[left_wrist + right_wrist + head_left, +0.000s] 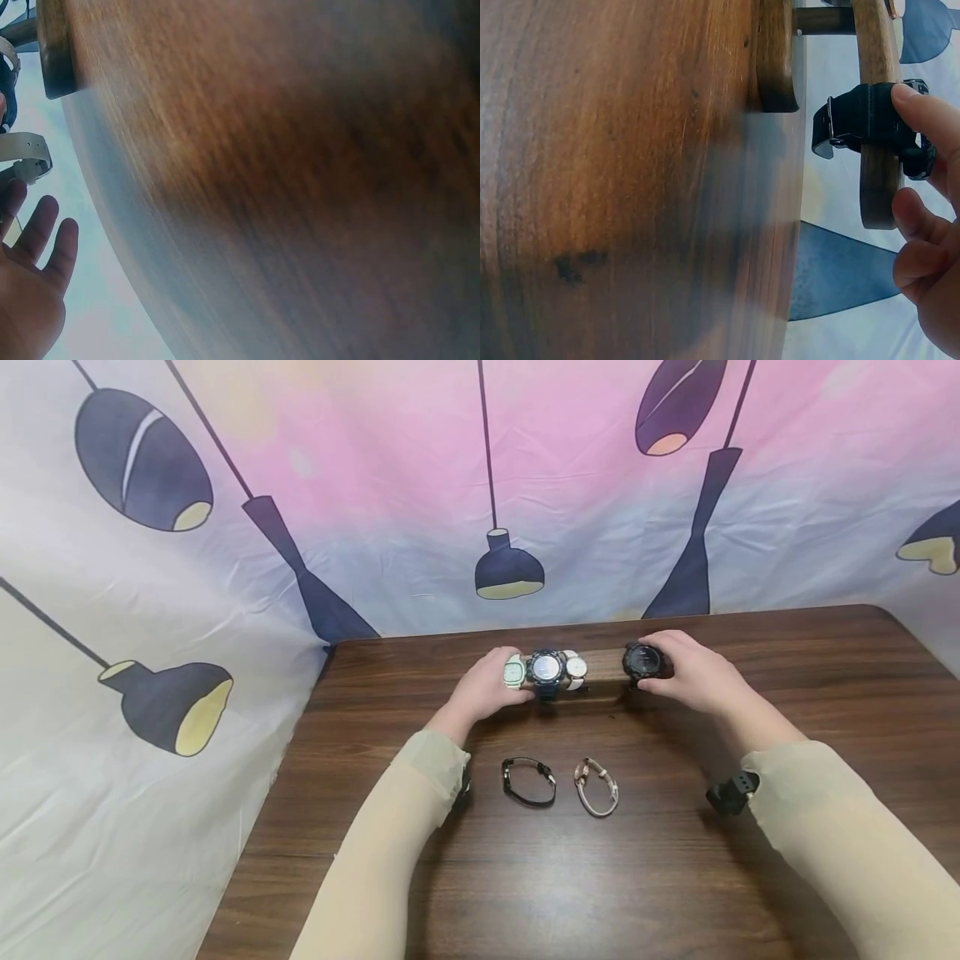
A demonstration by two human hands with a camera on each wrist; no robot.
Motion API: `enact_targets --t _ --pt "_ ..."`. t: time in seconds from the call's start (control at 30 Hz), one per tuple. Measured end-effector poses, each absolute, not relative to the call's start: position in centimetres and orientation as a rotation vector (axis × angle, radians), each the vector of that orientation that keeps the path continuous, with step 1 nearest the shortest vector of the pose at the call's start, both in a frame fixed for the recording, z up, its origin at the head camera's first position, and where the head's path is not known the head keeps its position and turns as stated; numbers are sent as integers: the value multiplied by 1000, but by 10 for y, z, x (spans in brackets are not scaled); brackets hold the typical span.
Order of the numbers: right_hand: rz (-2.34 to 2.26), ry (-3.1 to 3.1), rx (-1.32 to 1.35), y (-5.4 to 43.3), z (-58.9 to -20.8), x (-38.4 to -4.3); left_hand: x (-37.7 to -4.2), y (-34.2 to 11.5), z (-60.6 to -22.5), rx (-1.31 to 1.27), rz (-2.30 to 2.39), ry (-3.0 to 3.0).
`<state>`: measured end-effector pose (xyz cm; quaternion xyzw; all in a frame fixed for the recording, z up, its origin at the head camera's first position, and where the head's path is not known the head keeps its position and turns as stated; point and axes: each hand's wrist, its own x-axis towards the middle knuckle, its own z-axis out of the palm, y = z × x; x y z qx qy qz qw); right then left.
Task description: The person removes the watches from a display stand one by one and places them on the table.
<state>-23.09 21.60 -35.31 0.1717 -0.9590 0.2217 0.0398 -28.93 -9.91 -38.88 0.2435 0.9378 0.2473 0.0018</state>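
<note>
A wooden watch stand (604, 663) has a raised horizontal bar and, in the right wrist view, a base (777, 60) below it. My left hand (491, 683) holds a pale green watch (514, 672) at the bar's left end, thumb in front and fingers behind; in the left wrist view its other fingers spread loosely under the light strap (28, 147). My right hand (693, 672) grips a black watch (642, 660) wrapped round the bar's right end, with its thumb and fingers on the case side. Beside the green watch sit a dark digital watch (547, 667) and a white-strapped watch (576, 668).
Nearer on the dark wood table (495, 877) lie a thin black watch (529, 802) and a pale-strapped watch (597, 812), both looped on their sides. Behind the table hangs a cloth (420, 527) printed with lamps.
</note>
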Motion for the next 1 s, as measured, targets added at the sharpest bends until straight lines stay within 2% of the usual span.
enact_targets --t 1.0 --pt "621 -2939 488 229 -353 -226 -290 -101 -391 773 772 2956"
